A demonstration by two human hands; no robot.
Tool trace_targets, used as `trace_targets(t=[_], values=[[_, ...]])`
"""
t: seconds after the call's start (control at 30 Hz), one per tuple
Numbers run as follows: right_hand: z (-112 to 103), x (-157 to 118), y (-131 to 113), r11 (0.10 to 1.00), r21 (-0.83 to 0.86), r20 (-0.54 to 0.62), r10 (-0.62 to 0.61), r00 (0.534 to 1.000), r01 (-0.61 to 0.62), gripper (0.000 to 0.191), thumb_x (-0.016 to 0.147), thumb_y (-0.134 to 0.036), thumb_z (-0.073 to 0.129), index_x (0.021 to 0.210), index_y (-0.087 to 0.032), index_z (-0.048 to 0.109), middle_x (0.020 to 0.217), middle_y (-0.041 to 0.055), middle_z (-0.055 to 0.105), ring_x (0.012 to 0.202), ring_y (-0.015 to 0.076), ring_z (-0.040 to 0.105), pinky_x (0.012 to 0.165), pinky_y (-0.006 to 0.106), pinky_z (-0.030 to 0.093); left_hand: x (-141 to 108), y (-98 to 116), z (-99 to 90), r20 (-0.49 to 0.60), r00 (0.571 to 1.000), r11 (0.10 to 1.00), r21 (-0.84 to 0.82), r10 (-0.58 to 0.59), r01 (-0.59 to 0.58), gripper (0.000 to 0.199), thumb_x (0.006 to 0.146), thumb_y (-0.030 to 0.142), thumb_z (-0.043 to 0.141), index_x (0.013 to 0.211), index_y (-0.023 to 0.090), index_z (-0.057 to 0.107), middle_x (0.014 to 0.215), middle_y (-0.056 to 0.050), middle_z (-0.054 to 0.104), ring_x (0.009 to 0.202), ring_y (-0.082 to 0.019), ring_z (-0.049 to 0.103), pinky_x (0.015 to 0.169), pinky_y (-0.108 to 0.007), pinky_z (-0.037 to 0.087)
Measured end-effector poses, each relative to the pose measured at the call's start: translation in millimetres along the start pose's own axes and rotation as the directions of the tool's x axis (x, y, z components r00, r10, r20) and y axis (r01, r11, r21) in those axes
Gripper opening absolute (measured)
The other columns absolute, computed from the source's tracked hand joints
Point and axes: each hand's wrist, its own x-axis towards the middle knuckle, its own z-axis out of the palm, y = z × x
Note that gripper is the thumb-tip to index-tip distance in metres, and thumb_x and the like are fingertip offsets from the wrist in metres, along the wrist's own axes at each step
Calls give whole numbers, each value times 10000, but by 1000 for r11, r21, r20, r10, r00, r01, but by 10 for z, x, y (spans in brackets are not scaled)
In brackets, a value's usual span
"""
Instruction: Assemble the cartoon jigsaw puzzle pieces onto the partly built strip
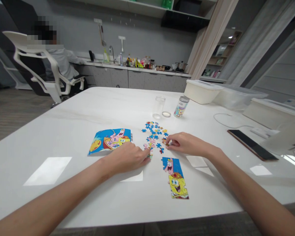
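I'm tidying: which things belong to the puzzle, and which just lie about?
Puzzle, likely:
mostly blue loose pieces
joined rectangular blue-yellow section
curved blue picture sheet
clear cylindrical jar
cartoon-labelled cylindrical jar

Apparently lying about:
dark rectangular phone
thin white cable
white lidded boxes

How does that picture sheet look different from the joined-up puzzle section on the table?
The picture sheet looks smooth-edged; the puzzle section is knobby along its left side. The sheet bows upward; the section lies flat. The sheet is broad; the section is narrow. Both show a pink and a yellow cartoon character on blue.
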Motion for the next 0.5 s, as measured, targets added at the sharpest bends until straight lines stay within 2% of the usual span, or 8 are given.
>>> trace_targets(t=[0.13, 0.27, 0.37, 0.5], values=[[2, -5, 7, 999, 40, 30, -27, 999, 26, 218, 917, -334, 517, 1035, -234, 672, 811, 26, 667, 685, 143, 565, 627, 264, 361, 9, -16, -2, -7, 1000, 1000, -2, 19, -19, 298, 996, 338, 394, 949, 163, 630, 513, -34, 623, 430, -174, 566, 434, -293, 233], [11, -3, 24, 1000, -2, 3, 14, 1000, -14, 329, 910, -432, 536, 1158, -233, 621, 814, 37, 649, 670, 156, 552, 616, 276, 352, 19, -8, -1, -3, 1000, 1000, 7, 29, -29, 297, 1001, 314, 376, 994, 163, 632, 547, -40, 646, 435, -179, 571, 429, -304, 227], [20, 7, 23, 999, -8, 10, 42, 999, -42, 433, 906, -505, 526, 1226, -222, 594, 822, 51, 645, 673, 168, 553, 612, 284, 358, 20, 2, -16, 17, 999, 999, 20, 28, -28, 307, 996, 308, 371, 990, 145, 631, 532, -42, 632, 440, -176, 573, 433, -297, 251], [45, 35, 25, 999, 7, 26, 36, 999, -36, 461, 922, -514, 496, 1264, -217, 581, 805, 52, 647, 644, 163, 548, 602, 286, 362, 7, 4, -32, 31, 999, 999, 39, 27, -28, 312, 992, 278, 350, 1004, 132, 627, 535, -47, 625, 443, -166, 571, 448, -284, 285]])
